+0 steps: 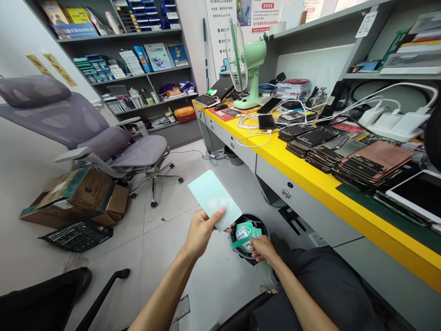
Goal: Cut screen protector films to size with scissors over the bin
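Note:
My left hand (203,230) grips a flat pale mint-green card or sheet (210,193) by its lower edge, thumb on top. Faint white marks show on its face. Lower right of it, my right hand (262,248) is at the rim of a round dark bin (264,228) on the floor, its fingers pinched at the edge of a green piece of packaging (237,242). More green and white packaging lies in the bin.
A yellow-edged workbench (299,179) runs along the right, with stacks of phone parts (375,161), white cables and a green fan (253,69). At the left stand a grey office chair (138,151) and a cardboard box (79,193).

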A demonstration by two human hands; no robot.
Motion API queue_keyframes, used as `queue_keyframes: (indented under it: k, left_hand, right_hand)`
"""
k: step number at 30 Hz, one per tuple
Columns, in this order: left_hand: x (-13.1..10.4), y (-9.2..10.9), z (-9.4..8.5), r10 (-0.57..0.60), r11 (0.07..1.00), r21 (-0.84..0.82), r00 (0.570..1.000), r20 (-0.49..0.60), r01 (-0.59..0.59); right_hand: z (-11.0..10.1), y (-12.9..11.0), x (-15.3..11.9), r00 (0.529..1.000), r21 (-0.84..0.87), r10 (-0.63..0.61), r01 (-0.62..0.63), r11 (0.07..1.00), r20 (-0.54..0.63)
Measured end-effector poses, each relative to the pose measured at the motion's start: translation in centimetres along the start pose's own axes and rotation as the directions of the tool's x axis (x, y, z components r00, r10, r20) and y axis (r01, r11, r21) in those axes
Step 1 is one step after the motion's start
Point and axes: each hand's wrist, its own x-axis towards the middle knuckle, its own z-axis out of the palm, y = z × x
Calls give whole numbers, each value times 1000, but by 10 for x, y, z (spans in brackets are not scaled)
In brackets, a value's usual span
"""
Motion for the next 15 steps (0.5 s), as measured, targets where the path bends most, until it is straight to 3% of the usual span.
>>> queue_keyframes:
  k: [9, 15]
  left_hand:
    - [-2, -2, -6, -5, 1000, 21, 1000, 18, 5]
    - [0, -5, -9, -9, 1000, 17, 1000, 2, 9]
  right_hand:
    - [0, -6, 5, 998, 69, -38, 42, 997, -50]
    - [-4, 0, 9, 999, 90, 12, -7, 996, -46]
